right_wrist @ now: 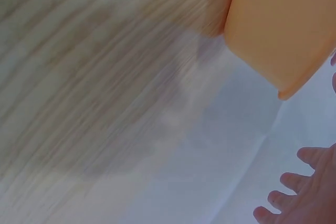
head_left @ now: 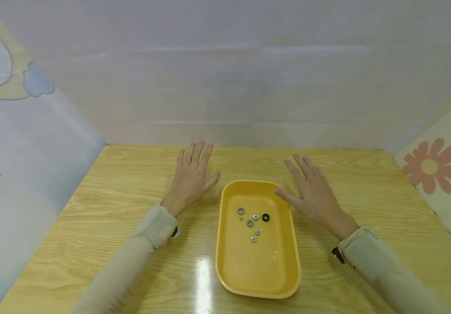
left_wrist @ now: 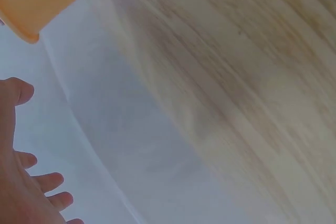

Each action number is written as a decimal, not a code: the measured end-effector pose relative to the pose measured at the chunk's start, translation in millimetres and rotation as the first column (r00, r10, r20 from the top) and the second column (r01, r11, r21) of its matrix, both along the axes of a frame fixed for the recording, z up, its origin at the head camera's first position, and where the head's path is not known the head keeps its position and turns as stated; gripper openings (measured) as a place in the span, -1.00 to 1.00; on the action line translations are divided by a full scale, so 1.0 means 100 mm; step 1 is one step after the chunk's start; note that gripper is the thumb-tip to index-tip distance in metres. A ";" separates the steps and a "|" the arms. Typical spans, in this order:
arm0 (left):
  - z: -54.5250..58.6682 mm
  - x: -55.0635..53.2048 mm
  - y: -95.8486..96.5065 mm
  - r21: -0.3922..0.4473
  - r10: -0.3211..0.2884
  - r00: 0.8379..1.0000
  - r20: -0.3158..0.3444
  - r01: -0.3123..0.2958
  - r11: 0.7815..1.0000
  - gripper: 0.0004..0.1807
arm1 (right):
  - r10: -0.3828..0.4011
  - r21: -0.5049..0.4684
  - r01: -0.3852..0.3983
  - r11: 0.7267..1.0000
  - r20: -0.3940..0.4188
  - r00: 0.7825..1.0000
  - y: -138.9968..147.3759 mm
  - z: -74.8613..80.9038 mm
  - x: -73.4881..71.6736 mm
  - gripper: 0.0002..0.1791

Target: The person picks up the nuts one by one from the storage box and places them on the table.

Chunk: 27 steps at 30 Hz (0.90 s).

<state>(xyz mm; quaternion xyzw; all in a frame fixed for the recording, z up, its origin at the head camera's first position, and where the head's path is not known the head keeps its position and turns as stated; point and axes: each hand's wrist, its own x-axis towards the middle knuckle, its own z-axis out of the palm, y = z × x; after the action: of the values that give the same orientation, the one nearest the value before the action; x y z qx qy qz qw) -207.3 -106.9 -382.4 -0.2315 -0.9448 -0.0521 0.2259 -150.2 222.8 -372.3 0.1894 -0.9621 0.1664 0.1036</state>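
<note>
A yellow plastic tray [head_left: 258, 270] stands on the table between the two hands. Inside it lie several metal nuts of different sizes, among them a black hex nut [head_left: 265, 217], a large silver nut [head_left: 240, 210] and a small silver nut [head_left: 254, 239]. To the left of the tray is my left hand [head_left: 190, 178], fingers spread and holding nothing. My right hand [head_left: 316, 197], also spread and bare, is at the tray's right side, its thumb overlapping the far right rim in the head view. Both wrist views show the tray's outer wall [left_wrist: 44, 1] beside the hands.
The wood-grain table [head_left: 139, 270] reaches back to a pale covered wall [head_left: 233, 96]. Side walls carry printed pictures, a moon with a cloud [head_left: 38, 79] on the left and a red flower [head_left: 433, 165] on the right. Each wrist wears a dark strap [head_left: 338, 255].
</note>
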 end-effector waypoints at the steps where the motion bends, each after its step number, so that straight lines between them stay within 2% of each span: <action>1: 0.00 0.01 0.00 0.001 -0.006 1.000 -0.007 0.006 1.000 -0.17 | 0.006 -0.002 -0.006 1.000 0.002 1.000 -0.01 -0.01 0.01 -0.05; 6: 0.03 0.06 0.02 -0.003 -0.035 0.998 -0.050 0.035 0.999 -0.18 | 0.022 -0.008 -0.022 1.000 0.020 1.000 -0.06 -0.02 0.07 -0.06; 16: 0.10 0.17 0.07 -0.003 -0.065 0.998 -0.027 0.065 0.998 -0.18 | 0.052 -0.037 -0.048 0.998 0.093 0.994 -0.14 0.03 0.22 -0.06; 27: 0.11 0.24 0.09 -0.014 -0.099 0.993 -0.061 0.098 0.995 -0.18 | 0.088 -0.069 -0.081 0.994 0.117 0.989 -0.27 -0.04 0.32 -0.13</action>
<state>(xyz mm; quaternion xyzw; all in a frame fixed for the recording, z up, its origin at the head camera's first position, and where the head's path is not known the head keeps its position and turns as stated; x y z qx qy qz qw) -182.8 -98.0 -371.8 -0.2807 -0.9251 -0.0507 0.2506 -117.8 196.1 -376.7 0.2162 -0.9519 0.2123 0.0445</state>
